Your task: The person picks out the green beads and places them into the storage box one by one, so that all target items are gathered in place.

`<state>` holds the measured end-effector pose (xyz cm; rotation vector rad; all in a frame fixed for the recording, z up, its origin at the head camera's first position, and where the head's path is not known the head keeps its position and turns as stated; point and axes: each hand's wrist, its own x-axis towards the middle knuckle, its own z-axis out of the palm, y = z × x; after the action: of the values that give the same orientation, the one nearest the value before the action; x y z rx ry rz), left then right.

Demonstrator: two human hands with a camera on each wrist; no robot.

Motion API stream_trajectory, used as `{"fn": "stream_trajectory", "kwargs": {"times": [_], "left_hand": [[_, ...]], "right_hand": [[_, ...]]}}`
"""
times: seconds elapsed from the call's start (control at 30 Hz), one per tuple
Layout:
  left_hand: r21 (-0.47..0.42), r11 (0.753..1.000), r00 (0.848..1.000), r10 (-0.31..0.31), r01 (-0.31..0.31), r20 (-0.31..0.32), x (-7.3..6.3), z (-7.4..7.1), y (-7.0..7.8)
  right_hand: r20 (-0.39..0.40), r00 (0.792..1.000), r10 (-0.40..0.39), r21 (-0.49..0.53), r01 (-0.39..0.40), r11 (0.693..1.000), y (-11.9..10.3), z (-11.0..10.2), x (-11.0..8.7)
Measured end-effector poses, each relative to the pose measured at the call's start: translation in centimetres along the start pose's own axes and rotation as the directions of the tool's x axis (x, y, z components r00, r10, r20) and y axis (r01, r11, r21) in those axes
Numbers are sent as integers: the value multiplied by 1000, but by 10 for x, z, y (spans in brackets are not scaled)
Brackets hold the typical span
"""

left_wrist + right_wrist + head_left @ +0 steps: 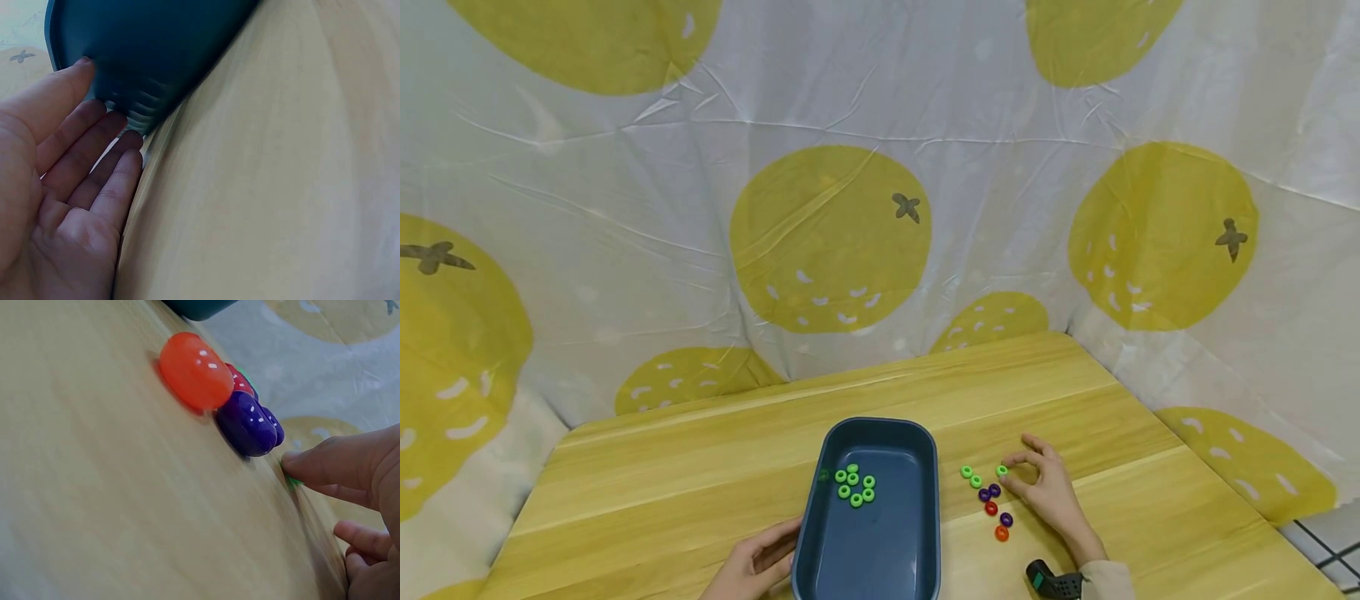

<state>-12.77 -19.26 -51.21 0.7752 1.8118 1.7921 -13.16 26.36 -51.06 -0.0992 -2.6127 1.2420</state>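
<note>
A deep blue tray point(880, 546) with rounded corners holds several green ring beads point(853, 479) toward its far left. My left hand point(756, 560) is at the tray's left side, its extended fingertips point(115, 122) against the outer wall. To the right of the tray, my right hand point(1048, 487) pinches a green ring bead point(1002, 471) between thumb and index finger, low over the table. In the right wrist view the thumb point(325, 465) covers most of that bead.
Left of the right hand lie two more green beads point(971, 477), several purple beads point(989, 492), a red bead point(991, 507) and an orange bead point(1002, 533) on the wooden table point(700, 475). A fruit-print curtain point(985, 225) hangs behind. The right wrist carries a black device point(1054, 581).
</note>
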Motion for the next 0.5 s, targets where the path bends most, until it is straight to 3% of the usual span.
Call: {"fn": "stream_trajectory", "kwargs": {"times": [0.5], "left_hand": [[-6, 998, 998, -58, 58, -26, 0, 0, 1]], "right_hand": [[-29, 1000, -11, 1, 11, 1000, 2, 3, 1]]}}
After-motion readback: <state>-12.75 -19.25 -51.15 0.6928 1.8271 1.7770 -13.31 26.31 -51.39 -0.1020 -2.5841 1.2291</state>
